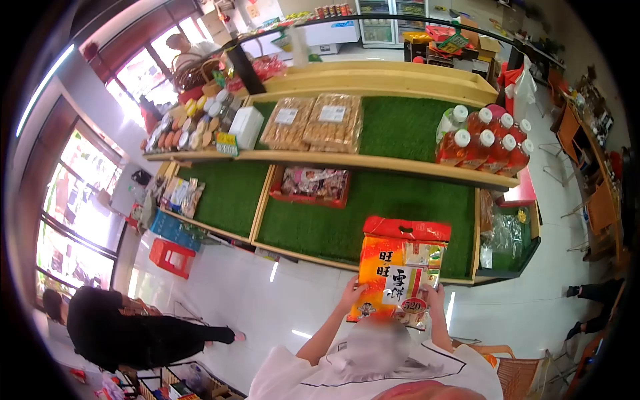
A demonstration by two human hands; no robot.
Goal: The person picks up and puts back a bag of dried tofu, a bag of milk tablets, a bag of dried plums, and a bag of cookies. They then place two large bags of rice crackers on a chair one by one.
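A large orange and red snack bag (383, 267) is held upright at the lower middle, over the front edge of the lower green shelf (300, 233). My left hand (355, 291) grips its left side near the bottom, the fingers closed on it. On the opposite side, my right hand (433, 297) is closed on the bag's lower right edge. A red box of small packets (312, 185) lies on the lower shelf, behind and left of the bag. Two clear packs of snacks (333, 122) rest on the upper shelf.
Red bottles with white caps (485, 143) stand at the upper shelf's right end, jars (200, 123) at its left. A red stool (172, 258) is at the left. One person in black (140, 330) stands lower left; another person (190, 50) is beyond the shelf.
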